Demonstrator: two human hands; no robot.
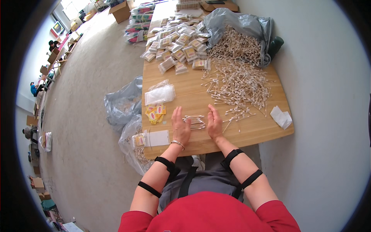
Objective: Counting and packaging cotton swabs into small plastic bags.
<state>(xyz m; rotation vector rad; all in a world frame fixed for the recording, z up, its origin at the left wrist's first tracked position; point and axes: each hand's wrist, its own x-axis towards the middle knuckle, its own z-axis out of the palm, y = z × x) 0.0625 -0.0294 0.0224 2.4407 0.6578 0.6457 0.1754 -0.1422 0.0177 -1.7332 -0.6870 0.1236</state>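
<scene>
A small bundle of cotton swabs (194,123) lies crosswise on the wooden table between my two hands. My left hand (181,127) stands on edge at the bundle's left end, fingers stretched out and touching or nearly touching the tips. On the other side my right hand (214,122) is held the same way, palm facing inward, a little apart from the swabs. Neither hand grips anything. Beyond my right hand spreads a large loose heap of cotton swabs (241,85). Left of my left hand lie yellow paper cards (155,113) and a stack of clear plastic bags (160,94).
Many filled swab packets (179,44) are piled at the table's far left. A grey plastic sack (235,19) spills swabs at the far right. A crumpled white tissue (281,117) lies near the right edge. One packet (138,140) rests beside a white card (159,138). Plastic bags (123,102) stand on the floor.
</scene>
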